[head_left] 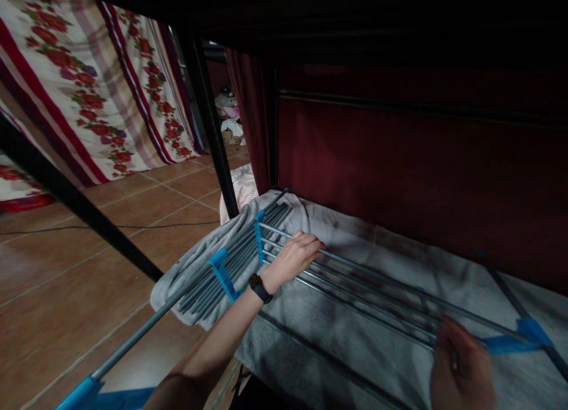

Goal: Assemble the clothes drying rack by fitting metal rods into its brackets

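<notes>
A folded drying rack of grey metal rods (355, 280) with blue plastic joints (222, 271) lies on a grey cloth (337, 339) under a dark frame. My left hand (295, 253), with a black watch on the wrist, rests on the rods near a blue joint, fingers curled over them. At the lower right my right hand (461, 368) is closed around the rods close to another blue joint (517, 336).
A black metal post (213, 132) and a slanted black bar (75, 203) stand at the left. Dark red fabric (421, 173) walls the back. A floral sheet (97, 84) hangs over a brown tiled floor (80, 280). Clutter lies in the far doorway.
</notes>
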The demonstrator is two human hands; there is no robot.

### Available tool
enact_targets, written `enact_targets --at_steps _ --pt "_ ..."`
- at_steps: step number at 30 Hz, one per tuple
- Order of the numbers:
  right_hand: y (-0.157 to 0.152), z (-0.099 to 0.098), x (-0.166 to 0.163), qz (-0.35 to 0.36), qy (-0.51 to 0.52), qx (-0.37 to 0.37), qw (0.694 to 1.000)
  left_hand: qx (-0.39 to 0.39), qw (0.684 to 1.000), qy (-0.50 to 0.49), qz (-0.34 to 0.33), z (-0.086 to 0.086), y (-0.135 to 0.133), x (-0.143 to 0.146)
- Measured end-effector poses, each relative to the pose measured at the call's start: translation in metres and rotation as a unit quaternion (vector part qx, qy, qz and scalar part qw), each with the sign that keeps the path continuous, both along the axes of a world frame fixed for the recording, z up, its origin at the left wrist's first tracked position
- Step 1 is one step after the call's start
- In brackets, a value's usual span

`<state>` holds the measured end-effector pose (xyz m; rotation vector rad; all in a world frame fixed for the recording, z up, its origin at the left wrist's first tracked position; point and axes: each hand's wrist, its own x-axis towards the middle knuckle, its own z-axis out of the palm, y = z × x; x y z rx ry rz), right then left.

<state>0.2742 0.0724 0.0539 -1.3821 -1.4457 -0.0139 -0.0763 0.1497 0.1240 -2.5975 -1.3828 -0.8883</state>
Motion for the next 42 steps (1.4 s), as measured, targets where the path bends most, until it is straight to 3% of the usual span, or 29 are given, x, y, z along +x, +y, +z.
enact_targets --at_steps 4,9,16,20,25,30,32,37,42 --pt "0.018 0.032 -0.03 0.072 -0.169 0.063 0.981 0.005 1.0 -0.005 -0.008 -0.002 0.002 -0.001" --pt "0.05 0.04 -0.05 0.134 -0.32 0.069 0.935 0.0 1.0 -0.007 -0.008 -0.002 0.004 -0.002" --pt "0.067 0.035 -0.051 0.114 -0.389 0.056 0.912 0.037 0.999 -0.02 0.027 -0.006 -0.006 -0.007" --pt "0.07 0.034 -0.052 0.122 -0.375 0.058 0.917 0.082 0.988 -0.08 0.104 -0.015 -0.019 -0.01" --pt "0.071 0.034 -0.053 0.131 -0.365 0.058 0.92 0.146 0.933 -0.22 0.246 -0.037 -0.036 -0.017" --pt "0.071 0.034 -0.053 0.135 -0.357 0.049 0.923 0.161 0.81 -0.409 0.388 -0.067 -0.025 -0.045" --pt "0.071 0.034 -0.053 0.139 -0.354 0.047 0.924 0.138 0.779 -0.474 0.387 -0.073 -0.013 -0.056" --pt "0.071 0.035 -0.055 0.155 -0.341 0.054 0.926 0.11 0.763 -0.559 0.306 -0.07 0.011 -0.065" --pt "0.074 0.036 -0.057 0.159 -0.344 0.059 0.923 0.111 0.746 -0.565 0.334 -0.063 0.013 -0.068"
